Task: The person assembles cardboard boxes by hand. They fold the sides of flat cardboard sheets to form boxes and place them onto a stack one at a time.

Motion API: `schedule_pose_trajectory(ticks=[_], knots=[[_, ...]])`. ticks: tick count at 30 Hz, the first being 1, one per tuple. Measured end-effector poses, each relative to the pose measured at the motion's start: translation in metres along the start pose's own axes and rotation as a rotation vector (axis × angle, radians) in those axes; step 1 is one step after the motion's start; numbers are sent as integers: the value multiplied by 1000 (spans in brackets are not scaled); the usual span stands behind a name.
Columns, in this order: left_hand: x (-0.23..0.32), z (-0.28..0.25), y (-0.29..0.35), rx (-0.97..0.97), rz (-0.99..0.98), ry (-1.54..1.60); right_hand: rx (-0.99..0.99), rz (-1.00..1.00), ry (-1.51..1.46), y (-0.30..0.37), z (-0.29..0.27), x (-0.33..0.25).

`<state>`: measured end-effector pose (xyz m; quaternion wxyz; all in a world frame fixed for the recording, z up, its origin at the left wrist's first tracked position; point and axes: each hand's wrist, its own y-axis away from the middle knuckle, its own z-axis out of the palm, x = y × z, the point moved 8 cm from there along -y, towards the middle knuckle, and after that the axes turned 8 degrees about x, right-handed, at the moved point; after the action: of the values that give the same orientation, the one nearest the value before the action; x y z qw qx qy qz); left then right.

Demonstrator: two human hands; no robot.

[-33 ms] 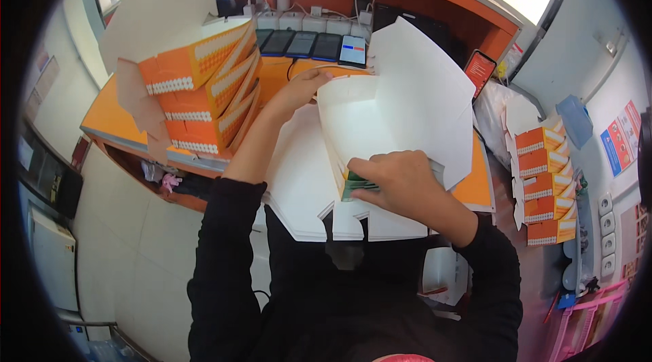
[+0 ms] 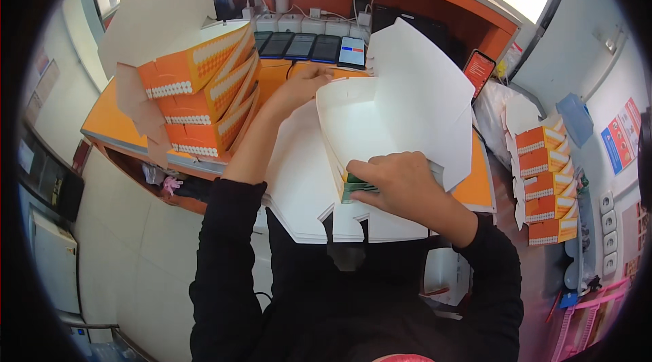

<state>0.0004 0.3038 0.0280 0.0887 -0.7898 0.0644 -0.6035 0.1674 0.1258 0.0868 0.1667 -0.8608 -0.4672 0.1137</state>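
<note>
A part-folded cardboard food box [image 2: 353,117], white inside, stands in front of me with its large lid flap raised to the right. My right hand [image 2: 401,178] is closed over its near wall, thumb outside and fingers curled at the rim, where a green printed patch shows. My left hand [image 2: 305,89] is at the far left corner of the box, its fingertips partly hidden behind the wall; they look closed on that corner. Beneath the box lies a stack of flat white carton blanks [image 2: 299,209] with slotted near edges.
Nested orange-and-white boxes [image 2: 197,100] with raised lids rise at the left on the orange desk [image 2: 109,117]. Several phones [image 2: 299,46] line the back beside power sockets [image 2: 312,24]. Another phone [image 2: 479,71] leans at the right. More folded boxes [image 2: 547,185] are stacked at far right.
</note>
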Motion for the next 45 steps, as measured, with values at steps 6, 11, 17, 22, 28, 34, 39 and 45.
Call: schedule_pose_trajectory(ticks=[6, 11, 17, 22, 28, 34, 39, 45], knots=[[22, 64, -38, -324, 107, -735, 27, -14, 23, 2, 8, -4], [19, 75, -39, -386, 188, -657, 11, -5, 14, 3, 5, -6], [94, 7, 39, 124, 372, -550, 405, -318, 179, -37, -89, -61], [138, -49, 183, 927, 921, -344, 339, -239, 308, -161, -107, -59], [94, -85, 206, 1087, 738, -464, 266, -477, 101, -250, -39, -61], [151, -107, 212, 1080, 911, -253, 254, -461, -216, -203, -139, -66], [182, -81, 141, 478, 699, 425, 220, -233, -452, -169, -173, -75], [194, -33, 120, -9, 487, 1139, 224, -239, -435, -129, -176, -48]])
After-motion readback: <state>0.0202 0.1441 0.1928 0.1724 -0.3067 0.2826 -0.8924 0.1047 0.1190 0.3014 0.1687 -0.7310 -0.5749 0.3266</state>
